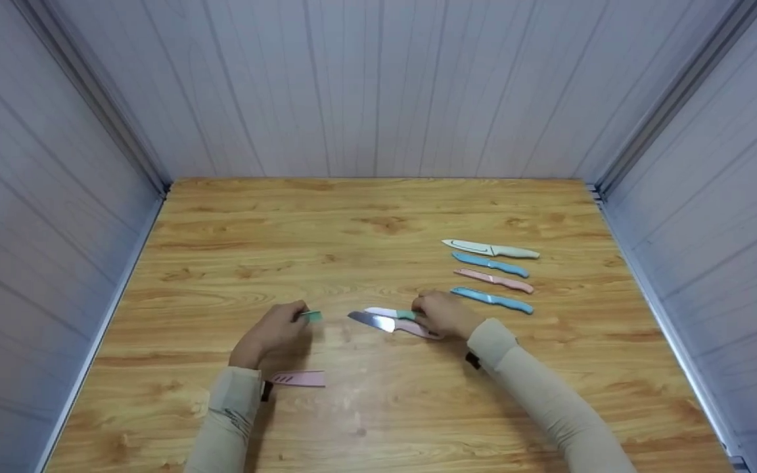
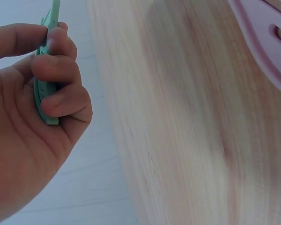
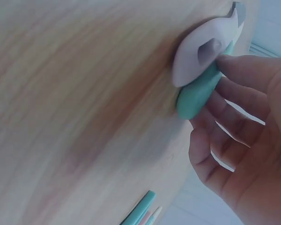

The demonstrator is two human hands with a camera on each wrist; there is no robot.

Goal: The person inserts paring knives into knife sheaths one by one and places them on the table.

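Note:
My left hand (image 1: 272,334) grips a green blade sheath (image 1: 313,316), its fingers curled round it above the table in the left wrist view. With my right hand (image 1: 447,315) I pinch the green handle (image 3: 192,102) of a small knife with a white-looking blade (image 1: 380,311). Right beside it lies a knife with a pink handle (image 3: 186,65) and a shiny bare blade (image 1: 372,320). Both blades point left, toward the left hand. A pink slotted sheath (image 1: 305,378) lies on the table near the left wrist.
To the right, several sheathed knives lie in a column: a white one (image 1: 515,251), a blue one (image 1: 506,267), a pink one (image 1: 512,283) and another blue one (image 1: 513,303). Pale panel walls (image 1: 378,92) enclose the wooden table (image 1: 365,420) at the back and sides.

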